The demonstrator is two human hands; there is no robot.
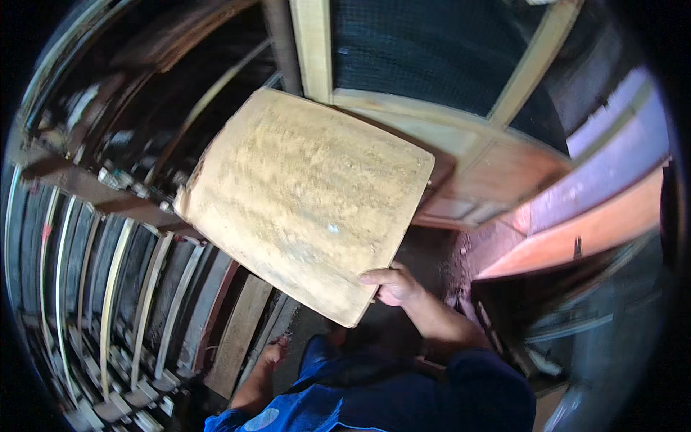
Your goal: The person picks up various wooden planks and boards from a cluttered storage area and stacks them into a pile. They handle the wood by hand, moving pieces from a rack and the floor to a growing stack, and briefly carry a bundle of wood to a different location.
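Note:
A large tan rectangular board (309, 194) with rounded corners is held out in front of me, tilted, its broad face toward me. Its surface is blotchy and worn, and the far left edge looks chipped. My right hand (396, 285) grips the near right edge, thumb on the face and the other fingers behind, mostly hidden. Lower down, my left hand (273, 352) hangs apart from the board, beside a wooden plank (241, 331) of the rack; its fingers are blurred and dark.
On the left stands a rack of many upright slats (115, 302) under a dark crossbar (93, 191). Beyond the board is a wooden frame with dark mesh (432, 57) and a lower panel (504, 180). An orange-pink ledge (583, 223) curves along the right.

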